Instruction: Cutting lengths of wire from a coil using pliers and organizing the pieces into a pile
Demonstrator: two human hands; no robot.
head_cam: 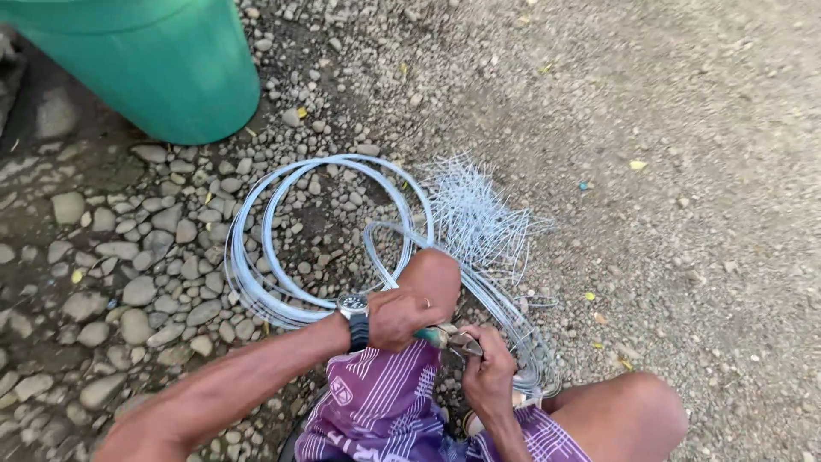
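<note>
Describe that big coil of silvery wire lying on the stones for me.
The coil of thin silver-grey metal wire lies flat on the pebbly ground in several loose round loops, not tightly bundled. Its near loops run under the person's knee and toward the left hand and right hand. A pile of short cut wire pieces lies against its far right edge. A green plastic barrel stands beyond it.

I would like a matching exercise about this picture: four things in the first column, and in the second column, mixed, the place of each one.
Things:
1. green barrel
2. wire coil
3. cut wire pieces
4. wristwatch

Places:
A. on the left hand's wrist
B. piled on the ground right of the coil
C. top left, standing on the stones
D. lying on the stones before the knees

Pairs: 1-C, 2-D, 3-B, 4-A
</note>
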